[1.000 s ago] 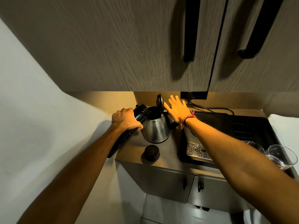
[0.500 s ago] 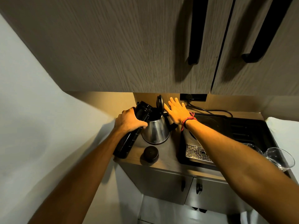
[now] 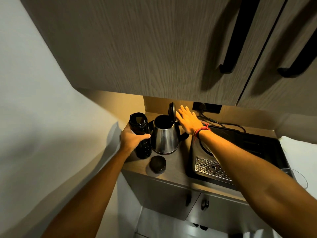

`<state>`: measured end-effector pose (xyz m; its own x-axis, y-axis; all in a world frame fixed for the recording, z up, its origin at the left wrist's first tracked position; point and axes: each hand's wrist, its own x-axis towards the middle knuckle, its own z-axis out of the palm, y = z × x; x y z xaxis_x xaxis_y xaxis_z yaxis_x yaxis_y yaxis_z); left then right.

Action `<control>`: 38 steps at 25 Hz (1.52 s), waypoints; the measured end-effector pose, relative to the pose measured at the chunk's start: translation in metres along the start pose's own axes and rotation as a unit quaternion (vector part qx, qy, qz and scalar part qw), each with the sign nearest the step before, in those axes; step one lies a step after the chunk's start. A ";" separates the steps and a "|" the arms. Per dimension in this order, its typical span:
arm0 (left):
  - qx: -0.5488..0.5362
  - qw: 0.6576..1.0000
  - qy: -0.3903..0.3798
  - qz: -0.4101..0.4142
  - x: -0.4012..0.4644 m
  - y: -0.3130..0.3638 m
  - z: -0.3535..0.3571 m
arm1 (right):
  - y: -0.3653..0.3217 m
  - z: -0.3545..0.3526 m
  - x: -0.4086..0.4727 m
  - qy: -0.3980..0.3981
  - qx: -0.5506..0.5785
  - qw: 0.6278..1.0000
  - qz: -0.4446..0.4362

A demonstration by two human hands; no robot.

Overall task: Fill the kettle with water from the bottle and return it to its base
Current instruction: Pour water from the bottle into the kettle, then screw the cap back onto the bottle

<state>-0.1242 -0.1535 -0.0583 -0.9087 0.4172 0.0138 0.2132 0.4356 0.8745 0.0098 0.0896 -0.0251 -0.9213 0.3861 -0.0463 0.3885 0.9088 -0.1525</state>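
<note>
A steel kettle (image 3: 165, 139) stands on the wooden counter (image 3: 180, 170) with its black lid (image 3: 172, 112) flipped up. My left hand (image 3: 131, 139) grips a black bottle (image 3: 141, 134), uncapped and upright, just left of the kettle. My right hand (image 3: 189, 120) is flat with fingers spread, its fingertips against the raised lid. The bottle's black cap (image 3: 158, 164) lies on the counter in front of the kettle. Whether the kettle sits on a base I cannot tell.
A black tray (image 3: 262, 148) with a perforated metal drip plate (image 3: 211, 168) sits to the right. Cables run to a wall socket (image 3: 206, 108) behind. A glass (image 3: 298, 177) shows at the right edge. Wall cabinets (image 3: 154, 45) with black handles hang close overhead.
The bottle was tilted with its mouth over the kettle opening; now it is upright beside the kettle, lowered toward the counter. My right hand stays at the lid.
</note>
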 end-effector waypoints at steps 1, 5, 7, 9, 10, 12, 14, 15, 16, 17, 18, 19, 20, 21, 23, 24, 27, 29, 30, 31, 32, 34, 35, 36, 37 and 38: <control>-0.007 1.000 0.003 -0.009 0.001 -0.002 -0.002 | -0.001 0.000 0.001 0.001 -0.008 1.000 -0.009; -0.019 1.000 -0.022 -0.003 0.001 -0.004 -0.009 | -0.014 -0.001 0.007 -0.002 0.032 0.999 0.006; -0.023 0.999 -0.039 0.016 0.000 -0.001 -0.013 | -0.022 -0.001 0.011 0.007 0.082 0.996 0.035; -0.006 0.999 -0.017 0.051 -0.003 0.008 -0.017 | -0.029 0.002 0.014 0.013 0.088 0.995 0.041; 0.013 0.996 0.024 0.082 -0.005 0.015 -0.020 | -0.032 0.004 0.015 0.008 0.076 0.996 0.040; 0.057 0.972 0.139 0.183 -0.012 0.032 -0.025 | -0.035 0.009 0.015 0.002 0.040 0.998 0.040; 0.113 0.918 0.219 0.311 -0.021 0.044 -0.025 | -0.036 0.010 0.016 0.005 0.028 0.999 0.044; 0.144 0.888 0.221 0.377 -0.027 0.046 -0.019 | -0.036 0.010 0.017 0.003 0.029 0.999 0.043; 0.174 0.862 0.190 0.436 -0.036 0.043 -0.010 | -0.036 0.010 0.017 -0.001 0.030 0.999 0.042; 0.206 0.846 0.126 0.475 -0.047 0.036 0.002 | -0.036 0.009 0.017 -0.001 0.029 0.999 0.040; 0.245 0.841 0.033 0.482 -0.059 0.025 0.015 | -0.035 0.009 0.016 -0.001 0.027 0.999 0.039; 0.298 0.840 -0.069 0.448 -0.071 0.012 0.028 | -0.035 0.010 0.015 0.002 0.028 0.999 0.039; 0.361 0.835 -0.158 0.384 -0.080 -0.003 0.039 | -0.035 0.010 0.014 0.003 0.032 0.999 0.041; 0.419 0.827 -0.218 0.303 -0.087 -0.017 0.049 | -0.035 0.011 0.013 0.004 0.036 0.998 0.043; 0.473 0.823 -0.261 0.174 -0.092 -0.039 0.059 | -0.035 0.011 0.013 0.004 0.042 0.998 0.045; 0.473 0.829 -0.261 0.143 -0.092 -0.044 0.062 | -0.035 0.011 0.013 0.001 0.046 0.998 0.045; 0.467 0.838 -0.207 0.190 -0.092 -0.037 0.062 | -0.033 0.014 0.013 0.010 0.054 0.998 0.038; 0.416 0.849 -0.136 0.296 -0.091 -0.011 0.052 | -0.030 0.015 0.013 0.034 0.063 0.997 0.013; 0.379 0.850 -0.077 0.357 -0.086 0.005 0.044 | -0.029 0.016 0.012 0.052 0.064 0.996 -0.015; 0.348 0.846 -0.008 0.404 -0.078 0.026 0.033 | -0.028 0.017 0.011 0.069 0.060 0.994 -0.052; 0.331 0.842 0.054 0.423 -0.068 0.047 0.020 | -0.030 0.018 0.010 0.082 0.052 0.991 -0.091; 0.337 0.847 0.125 0.391 -0.043 0.084 -0.010 | -0.036 0.020 0.011 0.096 0.049 0.985 -0.135; 0.357 0.855 0.130 0.353 -0.031 0.095 -0.026 | -0.041 0.020 0.012 0.099 0.060 0.984 -0.136; 0.383 0.862 0.117 0.310 -0.021 0.101 -0.039 | -0.046 0.020 0.013 0.097 0.076 0.984 -0.130; 0.407 0.866 0.094 0.274 -0.013 0.103 -0.050 | -0.051 0.018 0.014 0.091 0.094 0.984 -0.123; 0.423 0.869 0.067 0.247 -0.007 0.101 -0.058 | -0.056 0.017 0.016 0.084 0.110 0.983 -0.123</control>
<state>-0.1169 -0.1588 0.0575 -0.6523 0.6484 0.3926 0.7259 0.6835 0.0772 -0.0268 0.0421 -0.0341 -0.9637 0.1971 0.1800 0.1247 0.9287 -0.3492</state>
